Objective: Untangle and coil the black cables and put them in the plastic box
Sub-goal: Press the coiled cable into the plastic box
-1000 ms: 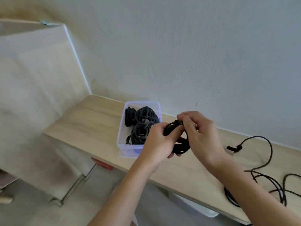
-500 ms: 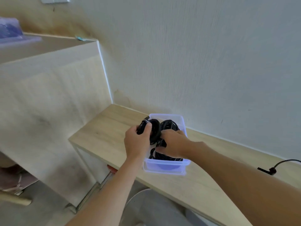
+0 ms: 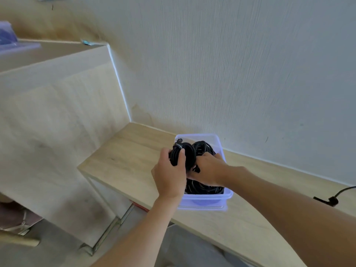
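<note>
A pale textured wall (image 3: 231,74) backs a light wooden tabletop (image 3: 125,160), and on it, toward 5 o'clock from the middle of the view, stands the clear plastic box (image 3: 212,199) with other black coils (image 3: 204,148) lying inside. Over the box's 9 o'clock rim the left hand (image 3: 169,176) is clenched round a strapped coiled cable (image 3: 187,154), thumb and fingers wrapped about its loops, while the right hand (image 3: 209,170) curls over the same coil from its 3 o'clock side. Well apart at 3 o'clock from the box, a loose cable end (image 3: 333,200) lies on the wood.
</note>
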`<action>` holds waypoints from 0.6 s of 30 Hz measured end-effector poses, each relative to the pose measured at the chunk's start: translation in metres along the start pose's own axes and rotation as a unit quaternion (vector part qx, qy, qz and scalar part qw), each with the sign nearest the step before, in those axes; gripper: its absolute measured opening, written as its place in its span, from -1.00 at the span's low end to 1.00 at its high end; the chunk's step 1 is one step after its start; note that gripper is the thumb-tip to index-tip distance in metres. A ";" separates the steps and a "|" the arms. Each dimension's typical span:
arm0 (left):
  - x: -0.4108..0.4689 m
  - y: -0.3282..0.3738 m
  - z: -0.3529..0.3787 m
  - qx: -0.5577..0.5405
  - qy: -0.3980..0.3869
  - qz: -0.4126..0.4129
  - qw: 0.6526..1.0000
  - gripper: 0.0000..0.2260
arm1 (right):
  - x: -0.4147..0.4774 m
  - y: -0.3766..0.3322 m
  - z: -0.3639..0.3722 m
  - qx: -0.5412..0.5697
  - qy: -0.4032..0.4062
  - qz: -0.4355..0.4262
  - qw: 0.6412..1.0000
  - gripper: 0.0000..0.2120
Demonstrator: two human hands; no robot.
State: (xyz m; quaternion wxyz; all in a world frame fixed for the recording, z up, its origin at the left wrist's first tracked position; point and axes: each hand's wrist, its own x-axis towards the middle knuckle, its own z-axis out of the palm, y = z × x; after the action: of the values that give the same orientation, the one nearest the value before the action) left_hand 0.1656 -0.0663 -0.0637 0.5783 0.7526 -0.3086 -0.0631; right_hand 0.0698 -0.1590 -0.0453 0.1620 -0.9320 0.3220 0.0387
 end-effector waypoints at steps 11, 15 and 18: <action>-0.014 -0.011 0.003 0.144 -0.001 0.092 0.985 -0.70 | -0.012 0.004 0.006 0.262 0.076 0.039 0.961 -0.85; -0.011 -0.015 0.005 0.160 0.003 0.105 0.982 -0.69 | -0.008 0.006 0.010 0.245 0.074 0.060 0.965 -0.66; -0.005 -0.021 0.002 0.175 -0.032 0.069 0.982 -0.71 | -0.006 0.004 0.015 0.117 0.073 0.057 0.989 -0.64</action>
State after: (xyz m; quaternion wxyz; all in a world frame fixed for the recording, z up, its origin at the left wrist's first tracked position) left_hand 0.1688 -0.0618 -0.0846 0.4303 0.8167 -0.3845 0.0085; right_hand 0.0635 -0.1537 -0.0593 0.2432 -0.8872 0.3879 -0.0581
